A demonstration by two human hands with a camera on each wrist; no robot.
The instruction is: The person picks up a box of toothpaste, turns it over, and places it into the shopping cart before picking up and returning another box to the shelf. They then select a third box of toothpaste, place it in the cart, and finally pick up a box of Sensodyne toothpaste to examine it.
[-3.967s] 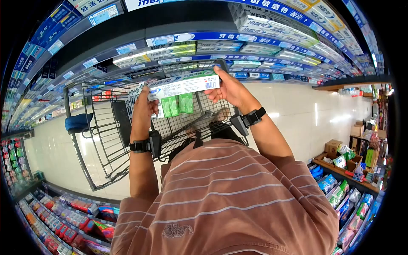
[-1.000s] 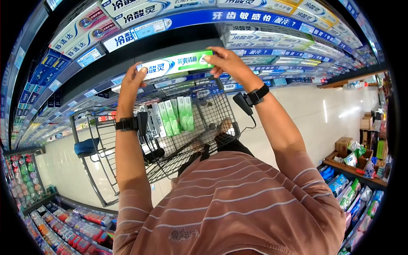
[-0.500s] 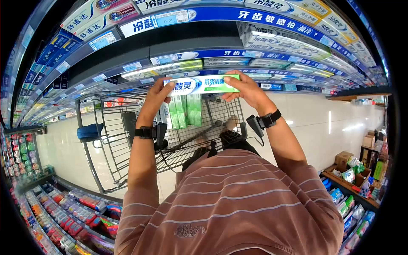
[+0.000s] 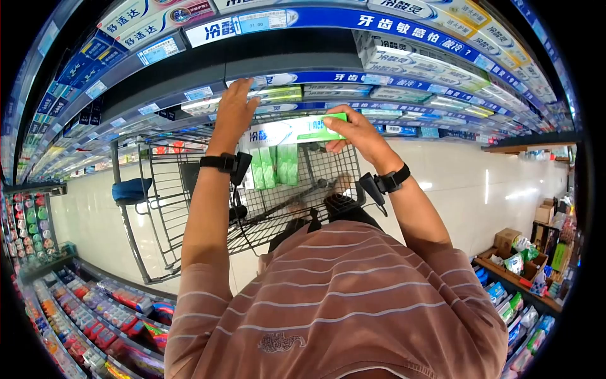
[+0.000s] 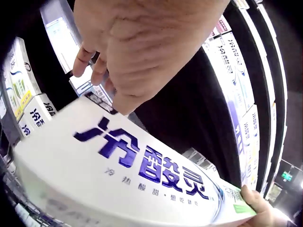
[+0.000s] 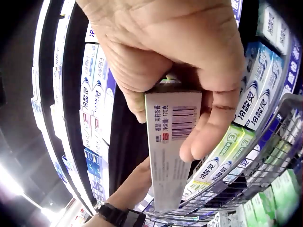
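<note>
A white and green toothpaste box (image 4: 278,131) is held level above a shopping cart in the head view. My right hand (image 4: 364,138) pinches its green right end, thumb on the front; in the right wrist view the barcoded end of the box (image 6: 168,156) shows between thumb and fingers. My left hand (image 4: 233,117) is raised past the box's left end, fingers extended toward the shelf. In the left wrist view, the left hand (image 5: 147,52) is above the box's white end (image 5: 104,156), not wrapped round it. Several green and white boxes (image 4: 271,165) stand in the cart below.
The wire cart, with its dark panel (image 4: 190,177), stands between me and the toothpaste shelves. A shelf edge with blue label strips (image 4: 410,31) curves across ahead. A blue item (image 4: 131,189) hangs on the cart's left end. Cartons (image 4: 508,240) stand at the right.
Both hands raised the box toward the shelf, turned its printed front up, then brought it back down. Since half a second ago, my left hand has let go and moved up toward the shelf.
</note>
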